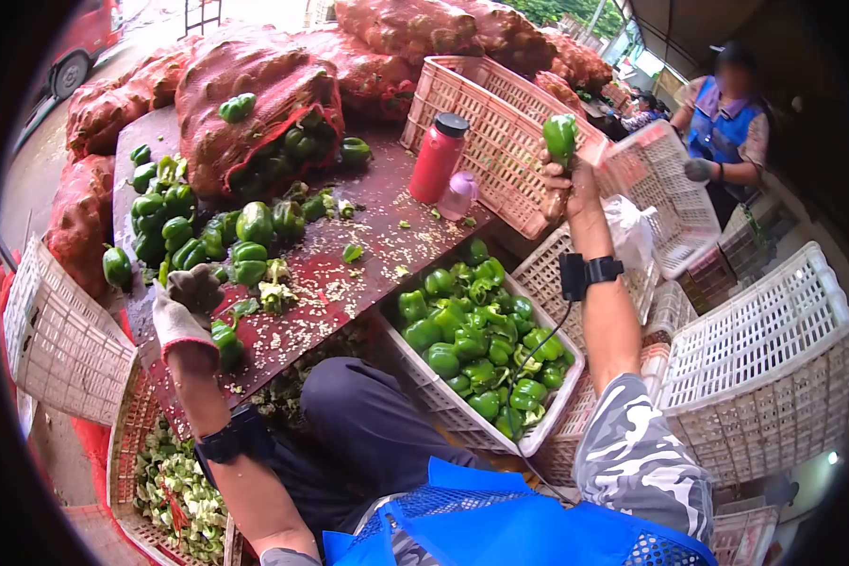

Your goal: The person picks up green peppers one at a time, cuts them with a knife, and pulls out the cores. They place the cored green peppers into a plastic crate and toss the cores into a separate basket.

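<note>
Right hand (564,179) clamped on pepper (559,138); gloved left hand (187,307) spread on bench (349,283). Crate (538,439) part-filled; sack (255,104) unemptied.

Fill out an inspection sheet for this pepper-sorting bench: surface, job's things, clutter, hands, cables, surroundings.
Surface: dark red table, wet-looking, strewn with pale seeds and stem scraps.
Job's things: green pepper held up in the air; loose peppers heaped at the table's left; white crate of peppers below the table edge.
Clutter: red bottle standing beside a pink lid; basket of trimmings at lower left.
Hands: left hand, gloved, resting on the table among peppers; right hand, bare, gripping the raised pepper.
Cables: thin black cable hanging from the right wristband.
Surroundings: red mesh sacks, empty crates, another person holding a crate.
</note>
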Tool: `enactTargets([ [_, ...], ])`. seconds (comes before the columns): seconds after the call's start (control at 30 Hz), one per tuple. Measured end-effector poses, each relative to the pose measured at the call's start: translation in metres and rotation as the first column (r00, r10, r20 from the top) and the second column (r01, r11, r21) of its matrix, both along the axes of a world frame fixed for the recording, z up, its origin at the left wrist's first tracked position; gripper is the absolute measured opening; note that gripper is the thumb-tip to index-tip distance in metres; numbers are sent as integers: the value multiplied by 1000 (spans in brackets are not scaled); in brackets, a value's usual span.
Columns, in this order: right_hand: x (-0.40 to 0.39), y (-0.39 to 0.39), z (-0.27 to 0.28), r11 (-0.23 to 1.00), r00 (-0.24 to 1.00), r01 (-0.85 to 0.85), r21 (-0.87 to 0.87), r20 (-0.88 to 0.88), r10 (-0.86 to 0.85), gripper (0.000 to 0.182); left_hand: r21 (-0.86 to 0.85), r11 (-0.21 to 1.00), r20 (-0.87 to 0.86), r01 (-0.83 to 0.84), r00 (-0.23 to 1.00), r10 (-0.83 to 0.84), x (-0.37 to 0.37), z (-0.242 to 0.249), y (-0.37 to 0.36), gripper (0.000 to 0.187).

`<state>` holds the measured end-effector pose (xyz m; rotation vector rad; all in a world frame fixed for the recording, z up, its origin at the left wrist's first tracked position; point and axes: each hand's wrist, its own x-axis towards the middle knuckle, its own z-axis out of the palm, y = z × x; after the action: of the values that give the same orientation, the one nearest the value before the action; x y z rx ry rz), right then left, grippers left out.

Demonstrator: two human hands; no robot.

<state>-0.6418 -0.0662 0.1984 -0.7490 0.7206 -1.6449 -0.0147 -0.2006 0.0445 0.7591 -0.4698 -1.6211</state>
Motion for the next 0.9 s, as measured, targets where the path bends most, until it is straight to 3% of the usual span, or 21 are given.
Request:
enactTargets([
  [0.1, 1, 25, -26, 999, 998, 42, 21, -52, -41, 30, -91, 993, -19, 72, 997, -74, 0, 6, 5, 49],
  [0.13, 7, 31, -35, 987, 976, 161, 25, -150, -155, 24, -57, 998, -14, 17, 1000, -17, -3, 11, 7, 47],
  [0.17, 37, 43, -28, 900, 842, 426, 88, -401, -360, 10, -17, 999, 2, -43, 999, 43, -4, 13, 9, 45],
  [0.23, 60, 61, -41, 835, 585, 550, 12, -720, -374, 8, -117, 991, 53, 62, 997, -56, 17, -7, -4, 43],
  [0.27, 54, 67, -57, 749, 224, 660, -54, -938, -265, 15, -73, 997, 54, 17, 998, -14, 14, -1, 1, 42],
  [0.3, 60, 75, -70, 756, -212, 590, -284, -958, -194, 25, -37, 999, 57, -28, 998, 30, 10, 6, 5, 40],
  [0.37, 81, 86, -97, 777, -360, 544, -316, -925, -124, 25, -62, 998, 81, -8, 997, 14, 13, 2, 0, 40],
  [0.4, 75, 89, -120, 796, -508, 440, -416, -846, -161, 23, -55, 999, 96, -1, 995, 6, 13, 4, 2, 40],
  [0.47, 76, 98, -145, 814, -634, 438, -381, -773, -21, 29, -48, 999, 121, 10, 993, -4, 15, 3, 0, 46],
  [0.53, 82, 104, -164, 818, -746, 359, -449, -665, -37, 26, -38, 999, 146, 18, 989, -12, 23, -7, -5, 57],
  [0.63, 83, 112, -204, 857, -772, 305, -416, -635, -34, 28, -32, 999, 154, 13, 988, -7, 27, -6, -3, 65],
  [0.67, 94, 118, -212, 883, -668, 344, -318, -744, -7, 37, -45, 997, 194, 58, 980, -48, 33, -16, -14, 69],
  [0.7, 102, 125, -216, 889, -669, 327, -321, -743, -22, 42, -64, 990, 207, 127, 972, -111, 46, -29, -27, 69],
  [0.73, 110, 129, -219, 901, -653, 298, -316, -756, -49, 47, 12, 997, 362, -73, 930, 64, 13, 18, 11, 60],
  [0.77, 112, 129, -224, 897, -563, 382, -223, -826, 35, 52, -28, 990, 416, -138, 899, 137, 16, 22, 12, 59],
  [0.83, 113, 128, -235, 875, -514, 426, -228, -857, 27, 51, -100, 979, 470, -180, 858, 206, 28, 18, 12, 57],
  [0.87, 112, 128, -241, 889, -554, 383, -252, -832, 3, 50, -136, 973, 498, -188, 836, 231, 31, 17, 14, 58],
  [0.9, 117, 129, -245, 886, -542, 422, -194, -837, 74, 52, -89, 966, 487, -244, 835, 256, 28, 20, 17, 62],
])
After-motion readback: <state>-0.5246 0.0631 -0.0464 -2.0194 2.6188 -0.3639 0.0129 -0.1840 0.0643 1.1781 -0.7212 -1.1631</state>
